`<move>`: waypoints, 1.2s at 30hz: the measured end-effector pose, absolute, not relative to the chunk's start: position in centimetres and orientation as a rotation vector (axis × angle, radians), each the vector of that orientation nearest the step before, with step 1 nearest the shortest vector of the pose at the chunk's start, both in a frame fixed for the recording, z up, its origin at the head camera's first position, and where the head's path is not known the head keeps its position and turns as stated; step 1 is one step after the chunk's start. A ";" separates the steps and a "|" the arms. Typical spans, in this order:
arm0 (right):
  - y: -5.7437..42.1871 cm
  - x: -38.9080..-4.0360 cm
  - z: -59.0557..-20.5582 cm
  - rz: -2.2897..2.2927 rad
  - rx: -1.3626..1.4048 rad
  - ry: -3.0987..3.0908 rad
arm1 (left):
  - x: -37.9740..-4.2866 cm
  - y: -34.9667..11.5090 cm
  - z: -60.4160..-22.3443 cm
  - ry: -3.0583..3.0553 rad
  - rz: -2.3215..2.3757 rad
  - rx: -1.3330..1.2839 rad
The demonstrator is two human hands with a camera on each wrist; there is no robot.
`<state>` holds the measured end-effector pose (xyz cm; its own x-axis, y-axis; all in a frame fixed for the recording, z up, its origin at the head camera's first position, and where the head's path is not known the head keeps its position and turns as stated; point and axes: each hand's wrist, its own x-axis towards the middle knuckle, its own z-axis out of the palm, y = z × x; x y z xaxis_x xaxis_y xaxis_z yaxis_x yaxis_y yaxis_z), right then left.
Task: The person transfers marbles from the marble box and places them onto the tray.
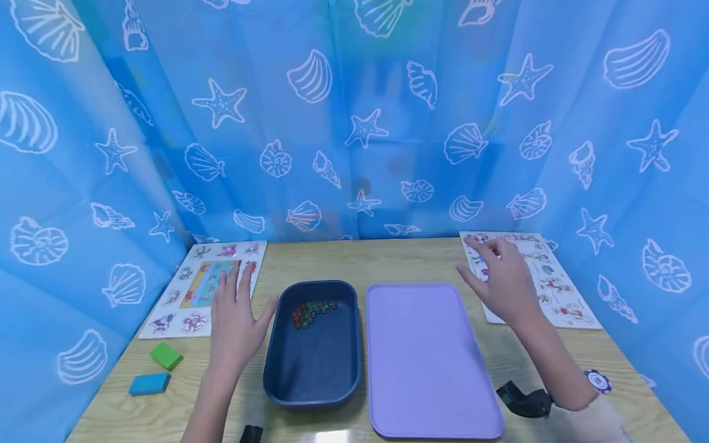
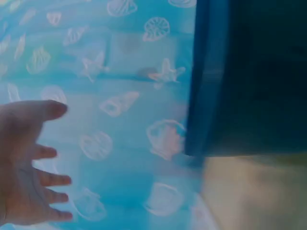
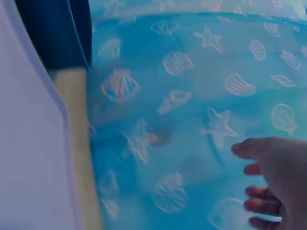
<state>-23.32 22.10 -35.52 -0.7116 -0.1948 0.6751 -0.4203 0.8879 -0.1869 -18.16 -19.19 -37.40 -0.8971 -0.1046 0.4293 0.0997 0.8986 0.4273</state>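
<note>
A person's hands are apart and hold nothing over a wooden table (image 1: 360,258) — the left hand (image 1: 237,323) with fingers extended beside a dark blue bin (image 1: 318,375), the right hand (image 1: 505,283) with fingers loosely bent near the far right corner of a lilac tray (image 1: 423,357). Small beads (image 1: 311,312), orange and green, appear to lie clustered toward the bin's far end, though they are too small to make out clearly. The tray is right of the bin — illustrated boards (image 1: 157,326) (image 1: 554,271) flank the pair, before a blue shell-print curtain (image 1: 354,166).
</note>
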 end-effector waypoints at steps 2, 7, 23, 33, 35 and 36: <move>20.8 -23.8 -36.1 0.516 0.481 -2.353 | -17.8 -19.5 -38.6 -2.534 -0.755 0.021; 16.8 -25.4 -37.6 0.720 0.655 -2.511 | -17.3 -20.4 -42.1 -2.384 -1.133 0.089; 3.4 -30.5 -40.8 1.085 1.351 -2.781 | -18.0 -21.6 -48.7 -2.357 -1.841 0.042; -1.7 -32.1 -43.0 0.983 1.483 -2.861 | -18.0 -21.2 -49.4 -2.301 -1.858 0.029; -2.1 -32.5 -43.5 0.952 1.482 -2.893 | -17.9 -21.1 -49.0 -2.294 -1.886 0.038; -2.3 -32.7 -43.8 0.944 1.477 -2.910 | -17.8 -21.2 -48.9 -2.290 -1.903 0.037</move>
